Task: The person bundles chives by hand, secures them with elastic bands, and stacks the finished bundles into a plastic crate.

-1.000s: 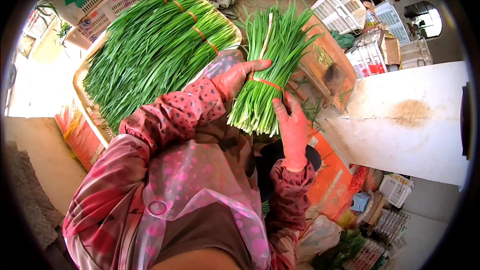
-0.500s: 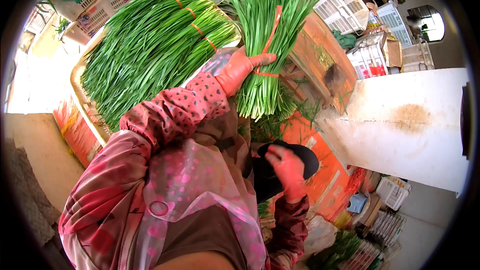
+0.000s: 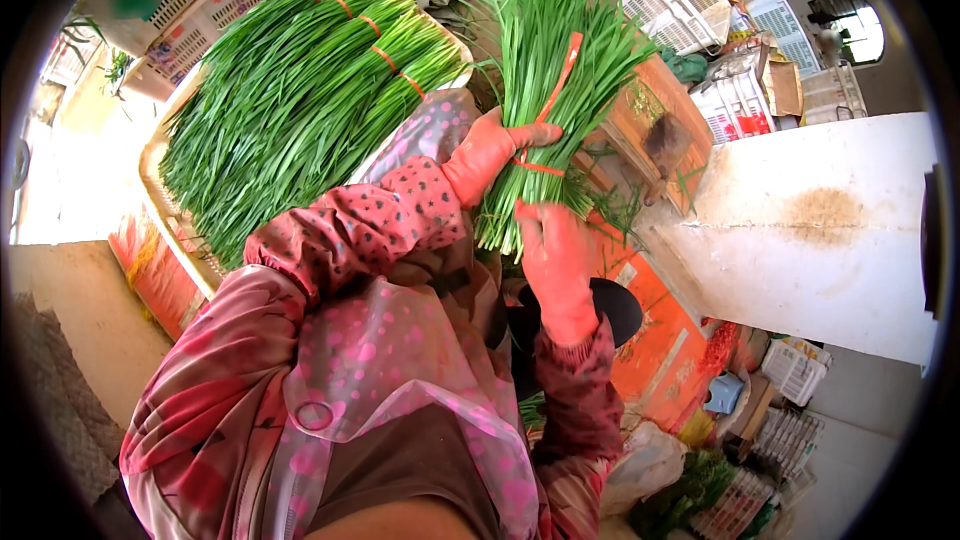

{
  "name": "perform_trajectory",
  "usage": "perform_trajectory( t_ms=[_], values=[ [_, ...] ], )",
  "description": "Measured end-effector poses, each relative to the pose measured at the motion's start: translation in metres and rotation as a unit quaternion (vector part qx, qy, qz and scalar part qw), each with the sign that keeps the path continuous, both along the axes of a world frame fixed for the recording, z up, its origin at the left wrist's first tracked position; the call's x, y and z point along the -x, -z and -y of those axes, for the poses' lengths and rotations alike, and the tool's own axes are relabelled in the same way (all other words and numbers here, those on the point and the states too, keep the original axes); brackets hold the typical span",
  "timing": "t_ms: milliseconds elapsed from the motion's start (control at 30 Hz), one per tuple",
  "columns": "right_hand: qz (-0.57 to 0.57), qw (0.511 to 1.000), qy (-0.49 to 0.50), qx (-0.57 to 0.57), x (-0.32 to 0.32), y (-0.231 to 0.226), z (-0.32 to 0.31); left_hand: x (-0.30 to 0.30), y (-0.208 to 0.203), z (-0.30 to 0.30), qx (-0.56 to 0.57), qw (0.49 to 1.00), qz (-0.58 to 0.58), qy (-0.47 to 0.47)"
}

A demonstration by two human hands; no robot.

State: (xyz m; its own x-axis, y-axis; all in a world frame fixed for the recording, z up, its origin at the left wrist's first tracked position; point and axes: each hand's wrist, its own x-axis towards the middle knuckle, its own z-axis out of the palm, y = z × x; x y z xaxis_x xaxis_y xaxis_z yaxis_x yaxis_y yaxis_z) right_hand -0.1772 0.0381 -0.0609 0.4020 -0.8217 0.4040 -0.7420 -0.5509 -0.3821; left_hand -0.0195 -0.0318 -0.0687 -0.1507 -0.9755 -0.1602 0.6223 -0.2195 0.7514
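My left hand (image 3: 490, 155), in an orange rubber glove, is closed round an upright bunch of garlic chives (image 3: 560, 70), thumb across its front. A red band (image 3: 540, 169) circles the bunch just above the pale stem ends, and a red strip (image 3: 566, 70) runs up over the leaves. At the cut ends, my gloved right hand (image 3: 558, 260) has its fingers bent against the stems; its fingertips are partly hidden. To the left, several banded bunches of garlic chives (image 3: 290, 110) lie side by side in a pale yellow crate (image 3: 150, 155), close by my left sleeve.
A wooden stool or bench (image 3: 650, 130) with leaf scraps stands right of the bunch. Beyond it is a white panel (image 3: 830, 240). White plastic crates (image 3: 680, 0) are stacked at the back. An orange sheet (image 3: 650, 340) covers the floor, with a dark round seat (image 3: 615, 310) near my right forearm.
My right hand has come up from beside the dark seat to the stem ends. The bunch in my left hand has shifted slightly right and down.
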Motion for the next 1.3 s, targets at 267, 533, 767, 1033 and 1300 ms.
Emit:
perform_trajectory(
  t_ms=[267, 533, 767, 1033, 1300],
  values=[
    [0.031, 0.891, 0.155, -0.426, 0.044, -0.027, -0.075, -0.01, -0.003, 0.02, -0.038, 0.997, -0.049, -0.055],
    [-0.162, 0.986, 0.035, 0.01, -0.024, -0.037, -0.009, 0.003, -0.003, 0.012, -0.025, 0.997, -0.036, -0.062],
    [-0.239, 0.946, 0.044, -0.215, 0.044, 0.037, -0.068, -0.009, -0.006, 0.014, -0.055, 0.994, -0.046, -0.077],
    [0.01, 0.995, 0.094, -0.006, -0.006, -0.038, -0.014, -0.011, -0.001, 0.01, -0.037, 0.997, -0.052, -0.053],
    [-0.105, 0.969, 0.088, -0.208, 0.052, 0.049, -0.08, -0.024, -0.029, 0.002, -0.042, 0.998, -0.029, -0.031]
  ],
)
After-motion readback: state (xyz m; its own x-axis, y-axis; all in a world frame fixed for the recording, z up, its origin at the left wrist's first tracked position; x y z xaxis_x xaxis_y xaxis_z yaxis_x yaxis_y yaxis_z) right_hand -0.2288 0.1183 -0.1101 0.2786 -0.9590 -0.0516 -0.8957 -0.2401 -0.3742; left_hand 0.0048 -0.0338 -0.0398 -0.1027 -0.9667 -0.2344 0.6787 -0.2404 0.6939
